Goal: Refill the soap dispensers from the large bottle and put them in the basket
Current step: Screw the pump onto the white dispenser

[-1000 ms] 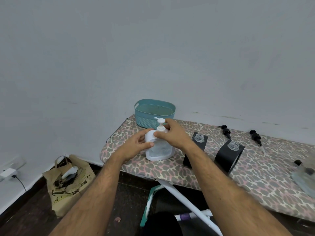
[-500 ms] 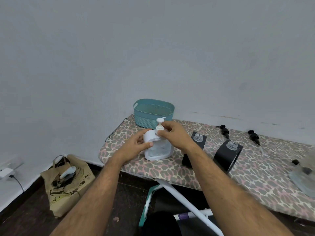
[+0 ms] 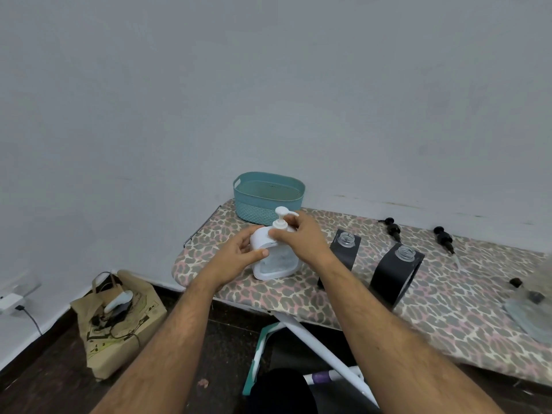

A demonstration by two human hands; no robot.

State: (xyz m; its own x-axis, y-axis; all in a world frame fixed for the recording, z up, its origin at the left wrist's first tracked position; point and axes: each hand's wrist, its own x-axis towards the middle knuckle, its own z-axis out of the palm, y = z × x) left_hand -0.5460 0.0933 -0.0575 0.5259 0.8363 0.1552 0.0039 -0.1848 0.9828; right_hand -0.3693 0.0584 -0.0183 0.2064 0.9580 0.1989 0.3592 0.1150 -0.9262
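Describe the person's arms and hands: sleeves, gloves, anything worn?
Both forearms are bare up to the frame edge, with no sleeves visible. The left hand and right hand wear no gloves. No watch, ring or wristband shows. Dark hair covers the forearms.

Left hand curled gripping, right hand pinching, forearms extended

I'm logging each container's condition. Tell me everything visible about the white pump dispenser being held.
The white plastic pump dispenser stands upright on the leopard-print ironing board, in front of the teal basket. Its clear front panel shows liquid inside. The left hand grips its side; the right hand pinches the pump collar.
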